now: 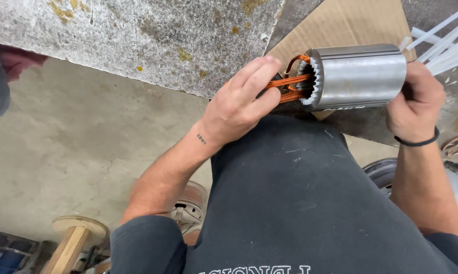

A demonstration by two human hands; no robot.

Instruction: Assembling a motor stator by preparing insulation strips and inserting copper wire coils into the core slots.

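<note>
Worktop (137,35): stained grey slab with cardboard sheet (340,23) laid on it, likely as padding.
Stator core (358,76): steel cylinder lying sideways at the slab's edge above the lap, open end facing the left hand.
Right hand (414,104): grips the far end, apparently steadying it; fingers hidden.
Left hand (239,104): fingers (254,76) pressed together, pinching copper winding (290,83) at the slots.
White strips (442,40): fanned beside the core.
</note>
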